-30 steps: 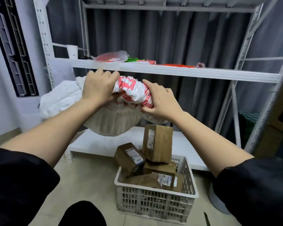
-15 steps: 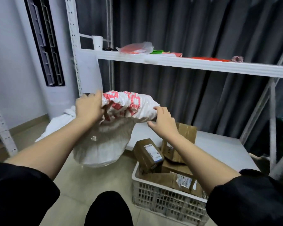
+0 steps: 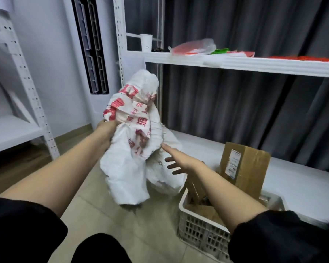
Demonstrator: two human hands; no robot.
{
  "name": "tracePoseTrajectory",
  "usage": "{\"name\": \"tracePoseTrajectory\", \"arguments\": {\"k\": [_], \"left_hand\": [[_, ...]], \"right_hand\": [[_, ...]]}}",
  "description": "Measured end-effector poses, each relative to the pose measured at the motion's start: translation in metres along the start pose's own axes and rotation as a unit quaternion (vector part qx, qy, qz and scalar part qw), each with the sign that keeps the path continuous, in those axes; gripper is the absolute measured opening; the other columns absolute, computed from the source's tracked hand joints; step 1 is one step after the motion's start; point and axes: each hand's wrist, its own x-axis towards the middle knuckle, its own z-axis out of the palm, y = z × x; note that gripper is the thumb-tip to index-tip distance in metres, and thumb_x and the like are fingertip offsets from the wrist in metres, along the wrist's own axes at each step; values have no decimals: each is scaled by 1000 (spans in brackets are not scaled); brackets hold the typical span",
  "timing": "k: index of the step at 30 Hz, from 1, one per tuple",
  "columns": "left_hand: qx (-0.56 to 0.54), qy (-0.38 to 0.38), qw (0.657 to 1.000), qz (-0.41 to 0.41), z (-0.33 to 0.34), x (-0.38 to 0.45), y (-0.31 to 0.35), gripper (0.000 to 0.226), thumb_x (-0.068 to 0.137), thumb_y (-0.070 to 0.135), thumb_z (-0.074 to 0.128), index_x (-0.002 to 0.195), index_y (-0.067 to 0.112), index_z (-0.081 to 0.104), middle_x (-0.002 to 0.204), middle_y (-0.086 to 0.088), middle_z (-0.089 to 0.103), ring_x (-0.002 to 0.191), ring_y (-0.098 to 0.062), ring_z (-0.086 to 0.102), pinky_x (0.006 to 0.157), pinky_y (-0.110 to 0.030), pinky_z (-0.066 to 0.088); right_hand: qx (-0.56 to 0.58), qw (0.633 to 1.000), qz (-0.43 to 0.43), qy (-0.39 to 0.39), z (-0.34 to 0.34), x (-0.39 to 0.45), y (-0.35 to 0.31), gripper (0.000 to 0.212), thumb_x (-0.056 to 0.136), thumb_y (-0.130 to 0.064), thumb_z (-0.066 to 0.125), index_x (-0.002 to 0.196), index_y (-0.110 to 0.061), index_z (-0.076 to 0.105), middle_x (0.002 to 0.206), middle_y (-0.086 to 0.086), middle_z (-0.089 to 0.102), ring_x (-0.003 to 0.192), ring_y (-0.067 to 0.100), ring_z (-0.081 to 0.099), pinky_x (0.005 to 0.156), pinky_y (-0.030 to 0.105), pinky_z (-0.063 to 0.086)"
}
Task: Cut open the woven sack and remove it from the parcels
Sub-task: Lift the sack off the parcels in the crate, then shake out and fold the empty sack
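The left hand (image 3: 106, 128) is clenched on the crumpled woven sack (image 3: 133, 133), holding it up clear of the floor, likely to carry it aside now that it looks empty; the right hand (image 3: 180, 161) is released, fingers spread just beside the sack; the parcels (image 3: 243, 166) sit in a white crate (image 3: 201, 230) at the right, beneath a white shelf (image 3: 254, 65); a shelf upright (image 3: 120, 54) stands close behind the sack.

Crumpled sack (image 3: 130, 141) in left hand (image 3: 107, 128)
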Motion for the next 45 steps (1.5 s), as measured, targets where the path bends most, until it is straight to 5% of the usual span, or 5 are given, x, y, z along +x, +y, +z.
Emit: {"name": "tracePoseTrajectory", "arguments": {"k": [9,26,33,40,45], "left_hand": [[-172,50,983,-38,-2,28,-35,96,51,81,68,128,25,57,144,-1,47,118,-21,57,90,-40,52],[-12,115,986,116,29,-52,-1,51,88,66,32,75,25,59,81,1,64,87,-24,61,87,-42,49],[203,137,960,132,31,-54,-14,53,97,49,38,126,6,38,132,-17,43,117,-35,49,97,-47,39],[230,28,973,4,26,-45,-26,102,71,88,19,130,9,47,124,-17,57,110,-36,59,99,-43,44],[208,53,975,49,9,-20,-23,72,91,35,53,150,16,16,153,-18,26,137,-33,32,110,-41,30]], "right_hand": [[253,962,-66,-74,12,20,-31,78,76,-69,58,133,-15,56,115,5,68,106,23,64,99,33,46],[283,955,-57,-64,0,-10,-67,77,82,-75,40,126,-14,55,115,7,67,105,24,64,88,37,50],[304,941,-91,-115,5,-15,-72,45,90,-47,53,124,-18,58,99,5,73,95,21,68,81,34,52],[-76,976,-200,50,-25,-9,-86,82,80,-26,69,148,-17,25,144,-4,44,127,16,48,106,31,38],[-494,821,-263,114,-53,-33,-92,61,86,-27,57,141,-32,34,131,4,51,115,27,55,95,36,44]]}}
